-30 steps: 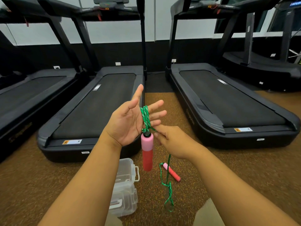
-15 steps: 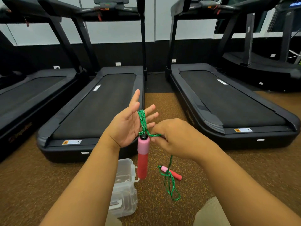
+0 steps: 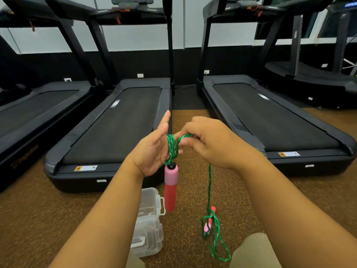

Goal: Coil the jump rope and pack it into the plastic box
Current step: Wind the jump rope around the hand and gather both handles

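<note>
The green jump rope (image 3: 209,187) is looped a few times around the fingers of my left hand (image 3: 152,151), which is held flat with fingers straight. One pink and red handle (image 3: 170,187) hangs below that hand. My right hand (image 3: 210,140) pinches the rope beside the left fingertips, at the top of the loops. From there the rope drops to the floor, where its loose end tangles around the second pink handle (image 3: 209,219). The clear plastic box (image 3: 148,225) stands open on the floor below my left forearm.
Black treadmills fill the area ahead: one (image 3: 116,132) behind my left hand, another (image 3: 274,122) to the right, more at both sides. The floor is brown speckled rubber (image 3: 193,122). My knee in beige cloth (image 3: 255,252) shows at the bottom right.
My right hand has risen from below the left palm to the fingertips, carrying the rope up over the loops. The rope on the floor has been drawn taut and the second handle shifted.
</note>
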`<control>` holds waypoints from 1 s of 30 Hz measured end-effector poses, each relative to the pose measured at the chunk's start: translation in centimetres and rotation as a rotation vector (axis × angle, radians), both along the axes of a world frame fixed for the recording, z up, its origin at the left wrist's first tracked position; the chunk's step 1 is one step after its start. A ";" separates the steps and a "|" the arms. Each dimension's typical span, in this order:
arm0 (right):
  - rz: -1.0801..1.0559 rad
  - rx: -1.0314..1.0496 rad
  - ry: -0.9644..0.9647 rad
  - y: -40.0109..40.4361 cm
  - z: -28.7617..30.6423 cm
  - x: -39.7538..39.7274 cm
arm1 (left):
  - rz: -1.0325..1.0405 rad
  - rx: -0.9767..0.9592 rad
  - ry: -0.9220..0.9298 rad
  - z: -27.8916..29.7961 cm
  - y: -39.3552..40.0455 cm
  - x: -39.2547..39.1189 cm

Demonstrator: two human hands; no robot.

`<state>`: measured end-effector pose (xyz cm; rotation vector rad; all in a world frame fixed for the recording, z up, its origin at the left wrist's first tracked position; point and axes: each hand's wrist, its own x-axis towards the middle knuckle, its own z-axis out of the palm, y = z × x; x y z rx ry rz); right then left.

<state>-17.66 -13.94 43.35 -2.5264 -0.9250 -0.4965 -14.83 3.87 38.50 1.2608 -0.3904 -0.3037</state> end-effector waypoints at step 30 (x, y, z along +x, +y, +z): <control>0.113 0.571 0.600 0.4 -4.5 4.3 | 0.043 0.145 -0.241 2.4 0.4 0.1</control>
